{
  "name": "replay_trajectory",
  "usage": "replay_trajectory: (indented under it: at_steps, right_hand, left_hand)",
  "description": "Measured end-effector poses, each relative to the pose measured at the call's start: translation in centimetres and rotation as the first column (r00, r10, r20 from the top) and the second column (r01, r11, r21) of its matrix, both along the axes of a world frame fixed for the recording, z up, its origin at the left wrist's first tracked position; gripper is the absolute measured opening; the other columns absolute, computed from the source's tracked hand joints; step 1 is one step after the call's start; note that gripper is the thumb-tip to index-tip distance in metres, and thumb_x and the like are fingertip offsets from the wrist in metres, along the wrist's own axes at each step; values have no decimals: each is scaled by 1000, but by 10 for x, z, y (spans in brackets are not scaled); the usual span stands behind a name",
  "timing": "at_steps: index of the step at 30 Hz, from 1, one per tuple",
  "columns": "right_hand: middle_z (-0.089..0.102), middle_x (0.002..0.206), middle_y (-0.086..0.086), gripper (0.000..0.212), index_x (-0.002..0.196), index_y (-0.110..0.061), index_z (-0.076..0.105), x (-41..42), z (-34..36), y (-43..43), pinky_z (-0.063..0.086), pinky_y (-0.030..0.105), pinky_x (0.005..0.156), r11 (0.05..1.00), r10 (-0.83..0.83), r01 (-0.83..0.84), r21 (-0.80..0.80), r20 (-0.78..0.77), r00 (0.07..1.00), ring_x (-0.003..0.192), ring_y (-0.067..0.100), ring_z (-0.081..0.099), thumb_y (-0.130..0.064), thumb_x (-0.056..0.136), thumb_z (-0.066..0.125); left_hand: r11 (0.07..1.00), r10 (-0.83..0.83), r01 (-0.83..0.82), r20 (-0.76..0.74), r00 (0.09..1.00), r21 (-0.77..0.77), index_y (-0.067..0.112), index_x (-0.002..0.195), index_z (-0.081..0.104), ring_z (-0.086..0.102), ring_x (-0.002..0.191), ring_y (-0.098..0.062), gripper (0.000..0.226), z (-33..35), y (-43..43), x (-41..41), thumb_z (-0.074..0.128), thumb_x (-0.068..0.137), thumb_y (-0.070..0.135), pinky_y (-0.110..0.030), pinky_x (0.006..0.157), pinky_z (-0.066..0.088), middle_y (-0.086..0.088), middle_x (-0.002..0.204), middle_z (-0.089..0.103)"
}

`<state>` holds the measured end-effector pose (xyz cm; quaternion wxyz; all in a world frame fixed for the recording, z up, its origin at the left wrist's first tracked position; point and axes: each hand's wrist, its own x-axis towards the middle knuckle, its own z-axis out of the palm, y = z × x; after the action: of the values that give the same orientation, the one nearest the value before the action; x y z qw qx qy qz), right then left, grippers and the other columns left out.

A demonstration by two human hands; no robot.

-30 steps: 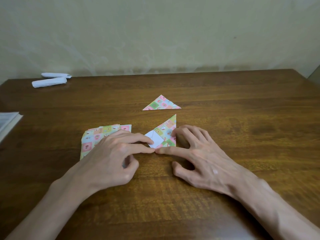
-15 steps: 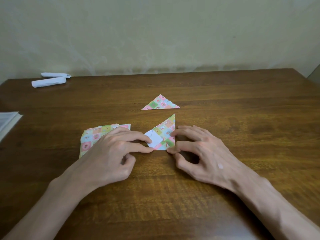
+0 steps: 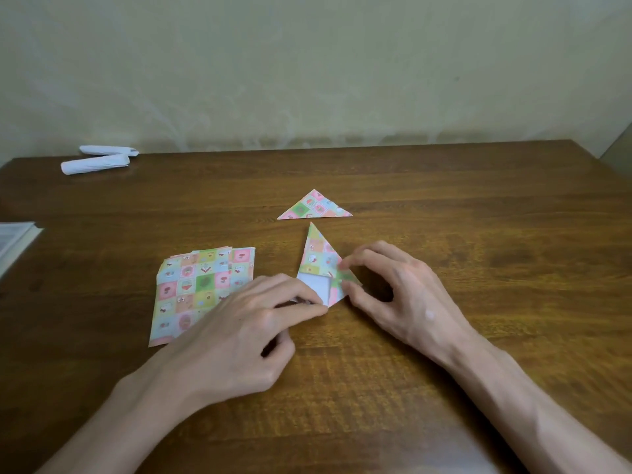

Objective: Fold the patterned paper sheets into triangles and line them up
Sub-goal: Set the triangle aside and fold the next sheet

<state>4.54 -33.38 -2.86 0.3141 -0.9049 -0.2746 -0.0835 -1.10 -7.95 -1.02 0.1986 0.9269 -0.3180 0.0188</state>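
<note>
left hand (image 3: 239, 331) pinches the half-folded sheet (image 3: 318, 258) by its white lower corner, right hand (image 3: 405, 295) pinches its right edge. finished triangle (image 3: 314, 207) lies just beyond its tip, stack (image 3: 195, 289) just left; open desk (image 3: 496, 213) stretches right to the edge.

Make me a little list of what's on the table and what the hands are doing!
Finished triangle: one, flat on the table, far middle.
Half-folded sheet: just nearer than it, white underside showing.
Left hand: pinches the sheet's near corner.
Right hand: pinches the sheet's right corner.
Unfolded stack: left of the sheet, partly under the left hand.
White paper rolls: two, far left.
</note>
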Motion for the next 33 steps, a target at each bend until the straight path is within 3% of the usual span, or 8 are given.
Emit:
replay_trajectory:
  at_steps: [4, 7, 12, 18, 22, 24, 29, 33]
  right_hand:
    - [59, 127, -16, 18, 110, -38, 74, 0, -1, 2, 48, 39, 97, 997, 73, -72, -19, 36, 997, 121, 7, 56, -45, 95, 65]
    - [55, 136, -13, 25, 116, -40, 76, -2, -2, 4, 43, 34, 100, 987, 120, -109, -122, 86, 989, 128, 7, 50, -47, 98, 61]
    - [58, 133, -5, 35, 124, -24, 73, 1, -5, -1, 49, 41, 91, 994, -63, 78, -72, 193, 979, 125, 16, 54, -42, 98, 59]
    - [60, 131, -3, 21, 107, -17, 78, 10, -10, -6, 48, 43, 92, 987, -90, 118, -108, 235, 968, 130, 23, 49, -30, 99, 64]
    - [67, 119, -11, 27, 113, -21, 77, 12, -9, -6, 43, 34, 95, 990, -49, 72, -123, 179, 983, 124, 15, 54, -33, 100, 56]
    - [67, 120, -15, 30, 118, -25, 74, 11, -5, -7, 40, 33, 102, 992, -50, 64, -108, 121, 991, 126, 10, 53, -38, 101, 52]
    - [58, 121, -21, 34, 122, -38, 57, 4, 7, -10, 32, 41, 116, 992, 25, -24, -128, 6, 1000, 131, 5, 49, -44, 89, 57]
    - [50, 131, -20, 32, 117, -46, 56, 3, 9, -14, 25, 49, 122, 985, 82, -91, -144, -65, 995, 137, 3, 41, -55, 87, 62]
  left_hand:
    - [1000, -23, 23, -1, 1000, 7, 37, 145, 54, 39, 139, 1, 50, -2, -7, -3, 51, 99, 19, -33, 105, 46, 27, 141, 42]
    - [1000, -29, 29, -1, 1000, 6, 34, 147, 53, 38, 140, 0, 48, -2, -10, -4, 50, 101, 19, -31, 104, 46, 25, 144, 39]
    - [1000, -18, 18, 17, 1000, 16, 37, 145, 53, 42, 132, 2, 48, -3, -9, -3, 50, 100, 20, -28, 96, 50, 27, 138, 40]
    - [997, 32, -32, 3, 999, -77, 37, 143, 57, 49, 122, 2, 47, -8, -10, 1, 60, 98, 22, -27, 91, 52, 24, 135, 44]
    - [989, 125, -124, 17, 992, -84, 38, 145, 55, 47, 126, 2, 50, -10, -8, 11, 60, 95, 40, -23, 103, 45, 27, 138, 45]
    - [988, 147, -144, 46, 988, -63, 36, 142, 59, 51, 125, 0, 49, -10, -6, 14, 60, 94, 45, -28, 104, 46, 24, 135, 51]
    - [982, 182, -174, 133, 974, -68, 31, 130, 71, 61, 115, -4, 42, -12, -6, 18, 52, 98, 51, -33, 96, 53, 17, 123, 68]
    - [960, 257, -238, 126, 958, -150, 33, 116, 78, 65, 109, -2, 32, -10, -10, 18, 56, 100, 49, -35, 93, 56, 20, 114, 73]
